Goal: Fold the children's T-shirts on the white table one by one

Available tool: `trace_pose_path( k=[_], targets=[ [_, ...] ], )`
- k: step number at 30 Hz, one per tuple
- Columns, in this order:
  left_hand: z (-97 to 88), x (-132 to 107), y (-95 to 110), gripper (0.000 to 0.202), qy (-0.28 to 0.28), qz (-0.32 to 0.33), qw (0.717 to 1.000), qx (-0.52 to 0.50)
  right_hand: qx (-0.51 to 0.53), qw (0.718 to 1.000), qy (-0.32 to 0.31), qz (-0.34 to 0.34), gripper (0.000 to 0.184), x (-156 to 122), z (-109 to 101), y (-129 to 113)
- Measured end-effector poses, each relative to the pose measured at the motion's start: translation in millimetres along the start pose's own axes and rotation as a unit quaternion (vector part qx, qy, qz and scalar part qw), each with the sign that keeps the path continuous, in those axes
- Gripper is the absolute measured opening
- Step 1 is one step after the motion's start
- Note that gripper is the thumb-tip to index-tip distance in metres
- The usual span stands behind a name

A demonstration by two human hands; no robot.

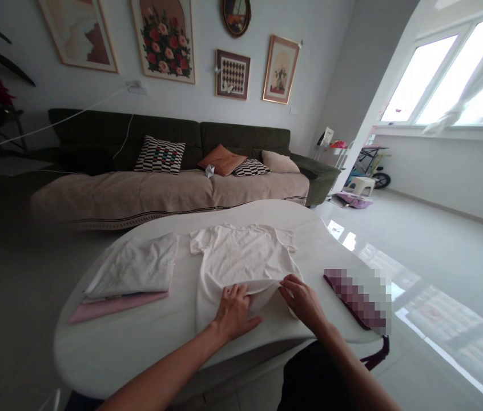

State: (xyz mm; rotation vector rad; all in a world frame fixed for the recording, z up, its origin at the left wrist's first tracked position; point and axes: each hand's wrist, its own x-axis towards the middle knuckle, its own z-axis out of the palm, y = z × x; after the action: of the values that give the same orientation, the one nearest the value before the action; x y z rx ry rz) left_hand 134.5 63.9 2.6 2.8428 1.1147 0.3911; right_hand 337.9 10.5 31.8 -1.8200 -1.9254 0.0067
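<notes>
A white T-shirt lies spread on the white oval table, collar end away from me. Its lower part is creased into a raised fold across the cloth. My left hand rests on the shirt just below that fold, fingers apart and flat. My right hand is on the fold's right end, fingers curled and pinching the cloth edge.
A stack of folded clothes, white over pink, sits on the table's left. A blurred-out flat object lies at the table's right edge. Beyond the table stands a dark sofa with cushions; glossy floor lies to the right.
</notes>
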Motion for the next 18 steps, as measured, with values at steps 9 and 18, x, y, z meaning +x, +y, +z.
trace_pose_path(
  k=[9,18],
  targets=[
    [-6.8,27.9,25.0,0.023,0.031,-0.038,0.999,-0.007,-0.045,0.997,0.048,-0.027,0.026,-1.1,-2.0,4.4],
    [-32.1,-7.7,-38.7,0.026,0.018,-0.057,0.998,-0.013,-0.078,0.995,0.031,-0.055,0.029,-6.9,-0.7,28.5]
  ],
)
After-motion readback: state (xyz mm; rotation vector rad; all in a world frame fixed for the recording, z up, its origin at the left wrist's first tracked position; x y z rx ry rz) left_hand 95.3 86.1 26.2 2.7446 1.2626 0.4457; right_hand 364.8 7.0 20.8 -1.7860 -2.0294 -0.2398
